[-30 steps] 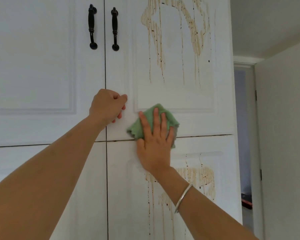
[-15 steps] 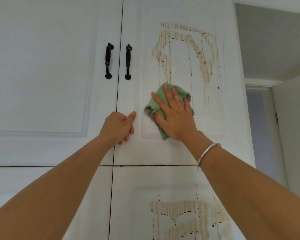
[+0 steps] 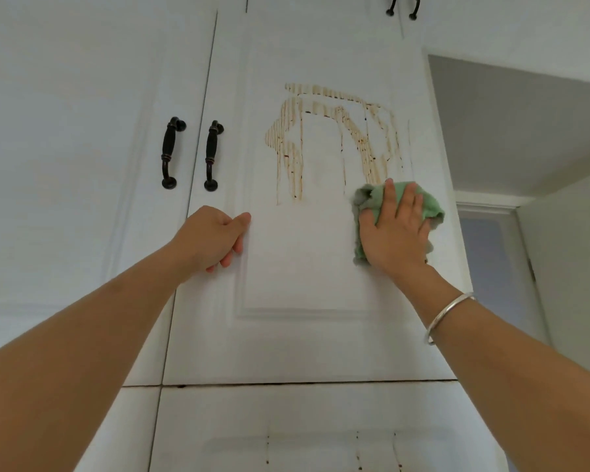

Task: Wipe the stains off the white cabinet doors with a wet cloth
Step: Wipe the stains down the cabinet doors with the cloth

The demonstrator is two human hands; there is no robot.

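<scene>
Now, one green cloth (image 3: 432, 208) lies under your right grip (image 3: 396, 233), fingers straight and spread, pressing it flat on the white cabinet door (image 3: 304, 274) just below one brown stain (image 3: 361, 141). Your left grip (image 3: 213, 237), curled and empty, rests below two black handles (image 3: 169, 151).
</scene>
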